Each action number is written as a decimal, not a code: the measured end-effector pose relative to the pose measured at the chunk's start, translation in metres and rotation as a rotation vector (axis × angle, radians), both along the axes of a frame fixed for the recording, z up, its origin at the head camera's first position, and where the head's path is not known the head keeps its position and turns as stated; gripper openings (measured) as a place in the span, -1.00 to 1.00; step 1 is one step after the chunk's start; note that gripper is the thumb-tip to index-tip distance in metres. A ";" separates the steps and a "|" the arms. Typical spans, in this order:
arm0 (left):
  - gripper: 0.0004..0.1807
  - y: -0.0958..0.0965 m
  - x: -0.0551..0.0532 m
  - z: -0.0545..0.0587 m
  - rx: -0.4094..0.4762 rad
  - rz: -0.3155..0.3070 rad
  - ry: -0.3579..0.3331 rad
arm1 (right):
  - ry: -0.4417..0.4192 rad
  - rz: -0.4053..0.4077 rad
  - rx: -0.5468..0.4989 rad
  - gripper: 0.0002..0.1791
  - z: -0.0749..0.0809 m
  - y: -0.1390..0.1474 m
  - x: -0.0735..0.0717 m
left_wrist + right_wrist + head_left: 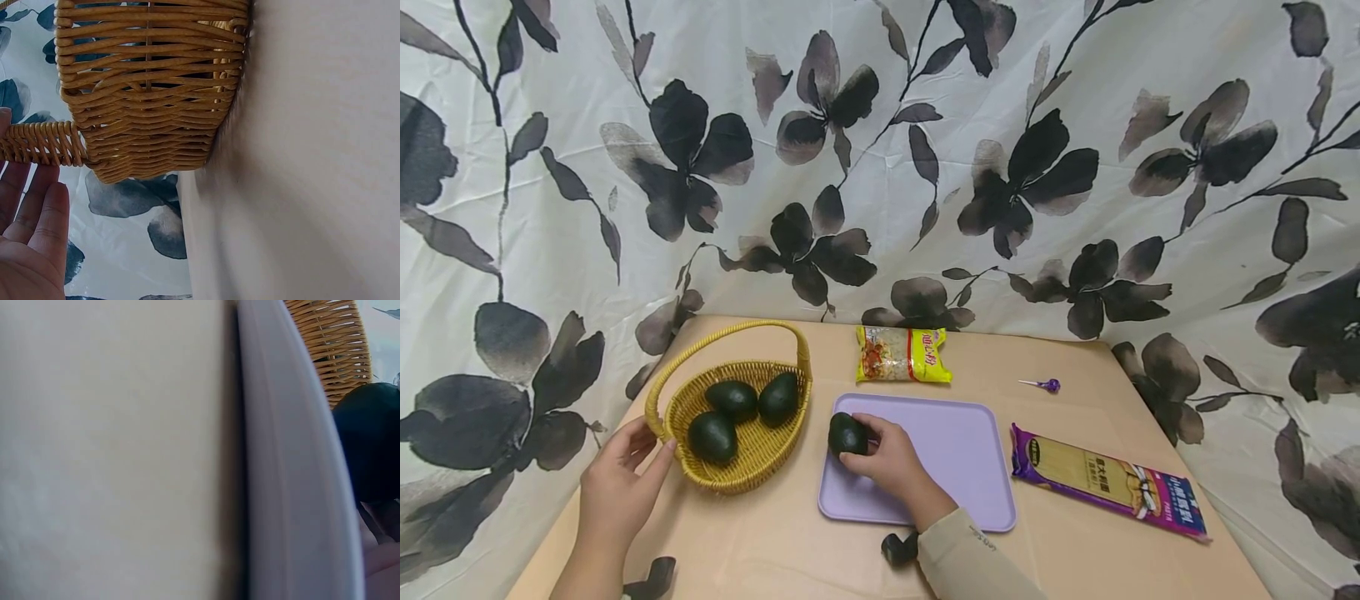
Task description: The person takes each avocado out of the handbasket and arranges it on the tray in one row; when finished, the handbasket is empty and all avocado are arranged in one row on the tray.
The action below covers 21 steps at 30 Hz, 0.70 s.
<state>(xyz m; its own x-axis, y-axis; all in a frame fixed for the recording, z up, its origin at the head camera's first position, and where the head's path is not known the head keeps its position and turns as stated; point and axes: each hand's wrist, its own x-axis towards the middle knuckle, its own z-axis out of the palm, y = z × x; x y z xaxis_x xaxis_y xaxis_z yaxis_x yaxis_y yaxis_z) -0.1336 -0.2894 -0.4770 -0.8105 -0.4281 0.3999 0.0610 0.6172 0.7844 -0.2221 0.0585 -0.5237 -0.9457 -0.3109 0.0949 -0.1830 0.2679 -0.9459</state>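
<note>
Gripping a dark green, oval avocado [844, 435] between thumb and fingers, the right hand [891, 458] is holding it at the left part of a flat, lilac, round-cornered tray [955, 467] in the head view; whether the fruit is touching the tray, one cannot tell. The left hand [613, 483] is pinching the looped handle of a yellow-brown wicker basket [730, 483] near its base, and three more dark green avocados [712, 437] are lying inside. Behind the tray a yellow-and-red printed plastic bag [895, 354] is lying; to the right, a small purple lollipop [1052, 385] with a white stick is resting beyond a long purple-and-blue pasta packet [1108, 483]. White cloth with dark grey flowers [880, 167] is hanging behind the pale tan table [760, 550].

In the left wrist view, the handle is passing between the left hand's fingertips, beside the basket's woven wall.

In the right wrist view, the held avocado is showing beyond the tray's rim, with fingers partly visible below it and the basket standing behind.
</note>
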 end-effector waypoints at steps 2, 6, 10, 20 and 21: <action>-0.46 0.000 0.000 0.000 -0.003 0.000 -0.002 | -0.003 -0.002 0.008 -0.23 -0.001 0.000 0.000; -0.46 0.000 0.001 0.000 -0.007 -0.003 0.000 | -0.001 -0.006 0.034 -0.24 -0.002 -0.001 0.002; -0.47 0.000 0.000 0.001 -0.019 -0.002 0.010 | -0.003 -0.004 0.052 -0.23 -0.002 -0.001 0.003; -0.46 -0.001 0.001 -0.001 -0.021 -0.004 0.008 | -0.015 0.021 0.107 -0.20 -0.002 -0.001 0.003; -0.46 -0.001 0.001 -0.001 -0.021 -0.007 0.009 | -0.011 0.021 0.113 -0.19 -0.001 -0.001 0.003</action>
<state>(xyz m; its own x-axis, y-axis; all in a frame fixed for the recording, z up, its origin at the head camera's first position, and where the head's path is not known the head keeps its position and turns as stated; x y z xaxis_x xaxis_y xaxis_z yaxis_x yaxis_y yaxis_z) -0.1328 -0.2908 -0.4776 -0.8094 -0.4141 0.4164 0.0724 0.6333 0.7705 -0.2187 0.0574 -0.5247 -0.9396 -0.3388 0.0479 -0.1794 0.3688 -0.9120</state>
